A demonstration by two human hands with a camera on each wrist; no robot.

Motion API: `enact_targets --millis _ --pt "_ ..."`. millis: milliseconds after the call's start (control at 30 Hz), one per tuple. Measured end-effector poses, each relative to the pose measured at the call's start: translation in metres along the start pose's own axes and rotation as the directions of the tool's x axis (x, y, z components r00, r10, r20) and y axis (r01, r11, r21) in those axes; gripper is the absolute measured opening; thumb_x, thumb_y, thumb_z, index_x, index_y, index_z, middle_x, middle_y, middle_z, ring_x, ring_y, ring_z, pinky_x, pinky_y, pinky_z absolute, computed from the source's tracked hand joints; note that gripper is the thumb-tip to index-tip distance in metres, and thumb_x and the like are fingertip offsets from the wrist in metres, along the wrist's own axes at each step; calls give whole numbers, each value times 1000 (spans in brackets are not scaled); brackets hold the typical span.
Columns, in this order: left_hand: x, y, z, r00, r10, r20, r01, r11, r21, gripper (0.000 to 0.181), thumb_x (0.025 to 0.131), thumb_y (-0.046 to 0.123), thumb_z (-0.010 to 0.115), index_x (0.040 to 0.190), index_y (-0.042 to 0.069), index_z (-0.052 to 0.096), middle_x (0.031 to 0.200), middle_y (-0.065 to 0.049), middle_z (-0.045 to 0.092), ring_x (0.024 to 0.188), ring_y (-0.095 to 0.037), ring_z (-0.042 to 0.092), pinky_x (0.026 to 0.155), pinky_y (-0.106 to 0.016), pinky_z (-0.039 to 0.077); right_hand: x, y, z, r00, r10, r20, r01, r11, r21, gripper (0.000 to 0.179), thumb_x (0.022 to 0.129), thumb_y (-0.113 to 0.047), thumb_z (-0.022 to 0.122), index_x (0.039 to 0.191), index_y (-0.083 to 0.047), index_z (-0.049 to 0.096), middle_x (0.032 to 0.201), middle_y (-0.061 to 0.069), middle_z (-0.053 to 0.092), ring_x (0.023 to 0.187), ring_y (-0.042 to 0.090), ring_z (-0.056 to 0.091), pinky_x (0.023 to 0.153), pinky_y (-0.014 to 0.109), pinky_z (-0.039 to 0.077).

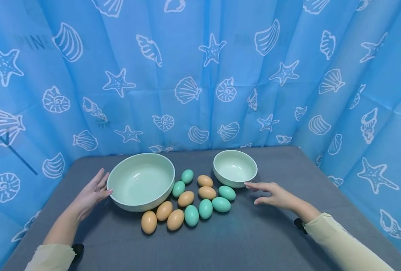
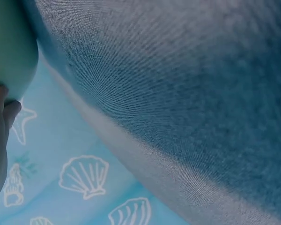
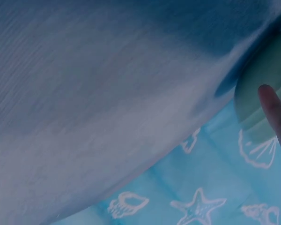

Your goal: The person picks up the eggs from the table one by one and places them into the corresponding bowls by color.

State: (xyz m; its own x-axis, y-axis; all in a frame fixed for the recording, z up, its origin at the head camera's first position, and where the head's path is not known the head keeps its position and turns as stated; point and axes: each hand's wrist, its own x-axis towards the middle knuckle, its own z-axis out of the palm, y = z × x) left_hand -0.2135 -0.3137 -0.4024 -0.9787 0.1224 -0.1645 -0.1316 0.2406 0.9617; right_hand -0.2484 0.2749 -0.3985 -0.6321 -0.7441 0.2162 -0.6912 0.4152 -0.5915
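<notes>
A large pale green bowl (image 1: 141, 180) stands left of centre on the table. My left hand (image 1: 93, 192) is at its left side, fingers spread and touching or very near the wall; in the left wrist view the fingertips (image 2: 10, 110) meet the bowl (image 2: 11, 51). Farther right stands a smaller pale green bowl (image 1: 235, 167). My right hand (image 1: 273, 195) reaches toward its near right side with extended fingers, holding nothing. In the right wrist view one finger (image 3: 271, 105) overlaps the small bowl (image 3: 257, 89); whether it touches is unclear.
Between and in front of the bowls lie several brown eggs (image 1: 175, 219) and several green eggs (image 1: 205, 209), loosely grouped. The table has a dark grey cloth (image 1: 241, 241). A blue curtain (image 1: 200, 75) with white shells and starfish hangs behind and at both sides.
</notes>
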Motion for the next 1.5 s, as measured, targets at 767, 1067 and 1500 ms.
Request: enact_targets --millis 767,1067,1500 --pt "3 3 4 999 -18 28 18 1000 10 83 106 8 45 156 8 -21 164 -16 -19 150 -44 -11 120 -63 9 37 -4 34 966 244 84 -254 958 133 50 95 -14 69 139 6 56 139 27 57 127 41 56 94 38 54" --pt "1 4 4 999 -39 21 39 999 4 83 106 8 46 156 9 -21 165 -15 -19 151 -42 -11 120 -63 10 45 -7 36 961 271 46 -275 948 161 50 95 -11 68 139 9 54 139 28 56 129 46 52 100 52 51" --pt "1 3 1 998 -47 30 47 999 -4 83 106 6 45 155 8 -22 164 -17 -20 151 -44 -11 119 -64 12 55 -12 46 954 298 32 -299 937 182 52 94 -8 70 140 7 53 141 28 54 130 45 52 92 30 55"
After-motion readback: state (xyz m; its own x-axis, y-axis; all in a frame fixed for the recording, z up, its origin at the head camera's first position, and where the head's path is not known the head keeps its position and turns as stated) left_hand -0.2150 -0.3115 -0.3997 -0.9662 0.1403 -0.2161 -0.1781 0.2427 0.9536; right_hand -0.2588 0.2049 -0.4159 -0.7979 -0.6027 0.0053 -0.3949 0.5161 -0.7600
